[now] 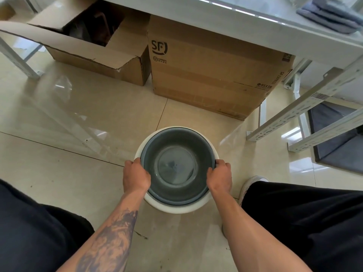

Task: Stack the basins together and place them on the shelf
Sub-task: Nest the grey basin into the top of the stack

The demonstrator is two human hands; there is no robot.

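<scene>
A dark grey basin sits nested inside a white basin, whose rim shows all around it. The stack is just over the tiled floor in front of my knees; I cannot tell whether it rests on the floor. My left hand grips the left rim of the stack, thumb inside the grey basin. My right hand grips the right rim the same way. The white shelf spans the top of the view, beyond the basins.
Under the shelf stand an open cardboard box at the left and a closed SF box at the right. White perforated shelf uprights slant at the right. Folded grey cloth lies on the shelf top. Glossy floor tiles surround the basins.
</scene>
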